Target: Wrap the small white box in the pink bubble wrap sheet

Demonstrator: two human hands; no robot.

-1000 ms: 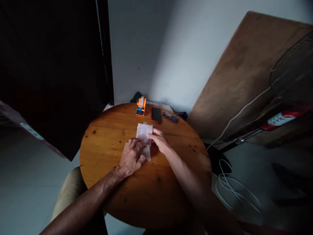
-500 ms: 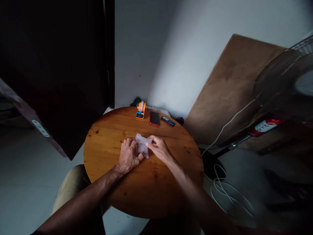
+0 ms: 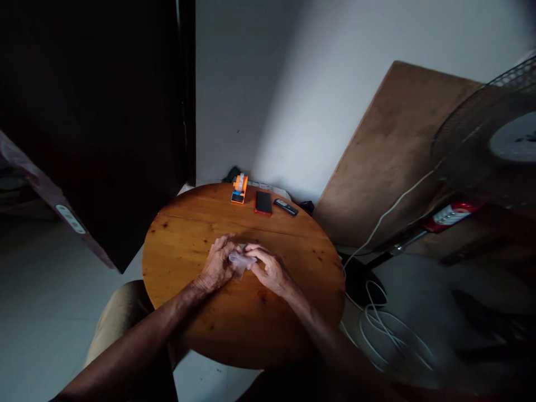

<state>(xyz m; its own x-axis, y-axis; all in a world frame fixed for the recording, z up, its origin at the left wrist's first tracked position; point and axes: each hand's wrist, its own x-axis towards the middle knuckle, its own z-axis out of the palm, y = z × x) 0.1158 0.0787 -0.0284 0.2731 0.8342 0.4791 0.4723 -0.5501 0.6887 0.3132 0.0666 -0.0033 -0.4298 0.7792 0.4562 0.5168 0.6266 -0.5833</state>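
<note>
A crumpled, whitish translucent plastic sheet or bag (image 3: 242, 259) lies between my hands, just above the round wooden table (image 3: 180, 240). My left hand (image 3: 220, 259) grips its left side, fingers curled at the far edge and thumb on the near side. At the right side, my right hand (image 3: 268, 268) pinches the plastic between thumb and fingers. The fingers cover parts of the plastic, and I cannot tell whether anything is inside it.
Toward the table's far edge stand an orange tape dispenser (image 3: 239, 188), a phone with a red case (image 3: 263, 202) and a dark remote-like device (image 3: 286, 207). A standing fan (image 3: 456, 215) and a loose white cable (image 3: 377, 307) are on the right. A brown board (image 3: 385, 145) leans against the wall.
The plastic has gone from spread flat to bunched up between my hands. My right hand has moved slightly nearer to me, its fingers now over the plastic's far side.
</note>
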